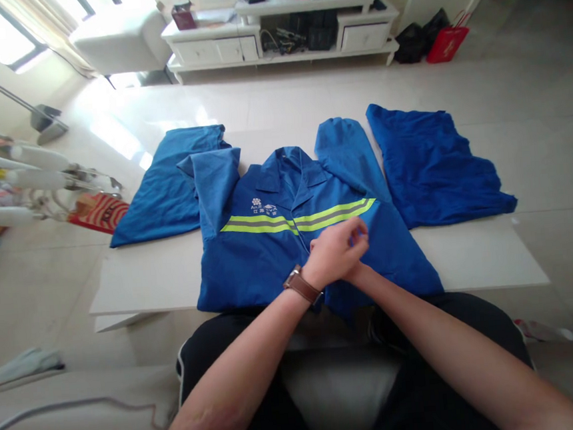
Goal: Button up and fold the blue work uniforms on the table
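Note:
A blue work jacket [251,265] lies front up before me, with a yellow and grey reflective stripe and a white printed logo on the chest. Its sleeves are bent up beside the collar. Over the lower front, my arms cross at the wrists. My left hand [334,251], with a brown-strapped watch [303,285] on its wrist, is uppermost; its fingers are curled, and whatever they hold, if anything, does not show. Beneath it lies my right hand [356,272], mostly covered, fingers hidden. Folded blue garments flank the jacket, one on the left [164,192] and one on the right [437,168].
A low white table [481,258] bears the clothes, close to my knees. A rack with white tubes [26,164] and a red striped bag [98,211] stand to the left. Across the room are a white cabinet [236,49], a red bag [446,42] and black bags [409,43].

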{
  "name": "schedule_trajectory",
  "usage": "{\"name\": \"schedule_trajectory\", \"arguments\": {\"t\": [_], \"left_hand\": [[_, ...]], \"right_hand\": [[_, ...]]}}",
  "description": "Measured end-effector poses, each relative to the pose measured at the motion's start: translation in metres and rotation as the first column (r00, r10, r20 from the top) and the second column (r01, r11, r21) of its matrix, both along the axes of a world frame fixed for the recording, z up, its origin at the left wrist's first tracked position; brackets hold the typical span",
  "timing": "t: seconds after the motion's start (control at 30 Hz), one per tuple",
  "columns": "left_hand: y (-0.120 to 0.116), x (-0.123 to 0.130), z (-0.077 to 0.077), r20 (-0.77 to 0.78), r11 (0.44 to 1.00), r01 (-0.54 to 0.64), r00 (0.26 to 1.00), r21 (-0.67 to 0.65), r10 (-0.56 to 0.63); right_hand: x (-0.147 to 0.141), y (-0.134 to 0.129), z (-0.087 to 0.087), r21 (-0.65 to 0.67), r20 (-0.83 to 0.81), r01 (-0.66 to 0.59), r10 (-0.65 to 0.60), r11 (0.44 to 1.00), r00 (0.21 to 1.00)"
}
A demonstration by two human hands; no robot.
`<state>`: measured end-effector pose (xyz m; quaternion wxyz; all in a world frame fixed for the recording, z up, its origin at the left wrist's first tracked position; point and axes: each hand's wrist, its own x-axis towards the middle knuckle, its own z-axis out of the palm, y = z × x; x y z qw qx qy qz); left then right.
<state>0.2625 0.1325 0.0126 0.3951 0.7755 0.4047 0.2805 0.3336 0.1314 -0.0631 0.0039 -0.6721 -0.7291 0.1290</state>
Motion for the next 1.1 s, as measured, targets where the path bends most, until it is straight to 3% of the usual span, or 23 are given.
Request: {"name": "schedule_trajectory", "arguments": {"t": [0.07,0.13,0.23,0.33,0.43,0.63,0.8,1.1], "left_hand": [[0.015,-0.028,-0.006,-0.053,0.987,-0.156,0.987,-0.033,0.154],[0.026,-0.057,-0.015,-0.185,0.967,-0.248,0.954,-0.056,0.234],[0.031,-0.093,-0.033,-0.379,0.97,-0.191,0.917,-0.149,0.122],[0.021,-0.109,-0.055,-0.35,0.942,-0.057,0.934,-0.33,-0.066],[0.005,-0.106,-0.074,-0.311,0.945,0.005,0.944,-0.327,-0.113],[-0.001,-0.094,-0.093,-0.343,0.979,-0.096,0.939,-0.178,0.03],[-0.001,-0.095,-0.093,-0.335,0.994,-0.103,0.939,-0.043,0.083],[0.003,-0.091,-0.08,-0.417,0.998,-0.058,0.908,-0.037,0.037]], "right_hand": [[0.01,0.001,0.006,-0.024,-0.044,-0.043,0.042,0.999,0.998],[0.019,0.002,0.011,-0.073,-0.131,-0.099,0.089,0.992,0.987],[0.024,0.003,0.018,-0.139,-0.245,-0.128,0.091,0.982,0.965],[0.02,0.003,0.022,-0.161,-0.272,-0.128,0.081,0.979,0.959],[0.016,0.002,0.024,-0.15,-0.308,-0.17,0.117,0.974,0.944],[0.018,0.003,0.022,-0.113,-0.376,-0.233,0.175,0.966,0.91],[0.019,0.004,0.021,-0.139,-0.379,-0.268,0.199,0.953,0.904],[0.021,0.005,0.013,-0.15,-0.3,-0.191,0.139,0.97,0.944]]}}
